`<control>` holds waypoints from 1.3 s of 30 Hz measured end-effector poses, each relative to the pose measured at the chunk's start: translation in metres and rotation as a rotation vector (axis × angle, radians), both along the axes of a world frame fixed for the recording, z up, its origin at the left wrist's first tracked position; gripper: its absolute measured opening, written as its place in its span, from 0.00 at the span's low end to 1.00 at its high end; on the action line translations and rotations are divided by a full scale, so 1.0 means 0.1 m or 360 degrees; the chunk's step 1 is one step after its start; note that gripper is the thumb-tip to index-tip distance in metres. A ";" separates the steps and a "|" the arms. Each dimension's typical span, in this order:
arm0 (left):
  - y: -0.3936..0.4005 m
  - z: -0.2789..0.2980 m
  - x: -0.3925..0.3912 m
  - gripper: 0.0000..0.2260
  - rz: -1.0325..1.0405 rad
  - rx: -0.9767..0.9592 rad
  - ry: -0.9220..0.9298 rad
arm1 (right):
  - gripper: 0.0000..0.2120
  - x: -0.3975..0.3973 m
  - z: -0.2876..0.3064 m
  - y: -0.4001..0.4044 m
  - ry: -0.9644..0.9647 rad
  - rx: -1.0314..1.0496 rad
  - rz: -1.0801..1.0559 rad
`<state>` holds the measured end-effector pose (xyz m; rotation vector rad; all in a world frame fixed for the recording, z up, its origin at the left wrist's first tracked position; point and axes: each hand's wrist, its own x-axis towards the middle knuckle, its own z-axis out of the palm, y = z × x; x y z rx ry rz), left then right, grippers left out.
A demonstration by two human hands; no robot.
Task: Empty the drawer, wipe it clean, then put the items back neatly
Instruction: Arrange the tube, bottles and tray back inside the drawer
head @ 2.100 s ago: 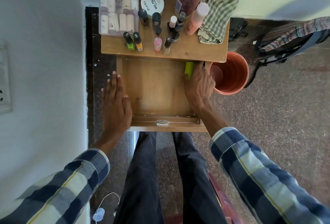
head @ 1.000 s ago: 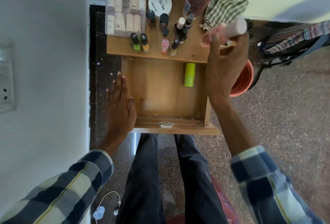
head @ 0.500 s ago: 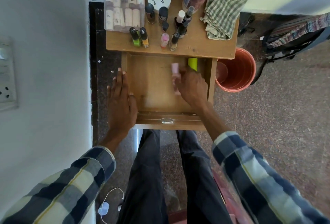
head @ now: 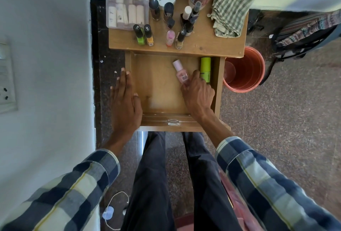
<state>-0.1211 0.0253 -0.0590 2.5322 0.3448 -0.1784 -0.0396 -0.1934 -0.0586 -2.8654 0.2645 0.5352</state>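
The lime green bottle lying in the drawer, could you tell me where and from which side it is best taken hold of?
Grip the lime green bottle across its round body near the middle, coming from above. It lies flat on the drawer floor close beside the right wall, so a sideways approach looks cramped. The right hand, holding the pink bottle, is nearest.

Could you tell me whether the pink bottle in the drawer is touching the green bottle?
Apart. The head view shows bare drawer floor between the pink bottle and the green bottle.

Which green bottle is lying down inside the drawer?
The big lime-green bottle by the drawer's right wall lies on its side. The little green polish bottle stands upright on the tabletop.
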 end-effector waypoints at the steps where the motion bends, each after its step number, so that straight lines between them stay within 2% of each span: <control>1: 0.00 0.00 0.00 0.27 0.0001 -0.0002 -0.0001 | 0.19 0.01 -0.02 -0.01 -0.0008 -0.0003 0.0000; 10: 0.00 0.01 0.01 0.28 0.0010 -0.0015 0.0002 | 0.09 0.14 -0.10 -0.11 -0.0132 0.0157 -0.0144; 13: 0.00 0.00 0.01 0.28 0.0014 -0.0011 0.0002 | 0.09 0.18 -0.07 -0.15 -0.0140 0.0159 -0.0142; 17: 0.00 -0.01 0.01 0.28 0.0009 -0.0010 -0.0002 | 0.08 0.20 0.02 -0.21 -0.0167 0.0328 -0.0102; 24: 0.03 -0.04 0.00 0.28 -0.0015 -0.0017 -0.0026 | 0.04 0.23 0.29 -0.22 -0.0287 0.0318 -0.0140; 27: 0.03 -0.05 0.00 0.28 -0.0019 -0.0003 -0.0033 | 0.06 0.26 0.55 -0.12 -0.0491 0.0451 -0.0225; 31: 0.03 -0.07 -0.01 0.28 -0.0017 -0.0031 -0.0051 | 0.06 0.61 0.95 -0.06 -0.0964 0.0763 -0.0389; 34: 0.03 -0.08 -0.01 0.28 -0.0014 -0.0019 -0.0050 | 0.11 1.03 1.13 -0.09 -0.1279 0.0945 -0.0406; 39: 0.00 -0.06 -0.01 0.28 0.0003 -0.0012 -0.0034 | 0.21 1.66 1.17 -0.11 -0.1348 0.1067 -0.0399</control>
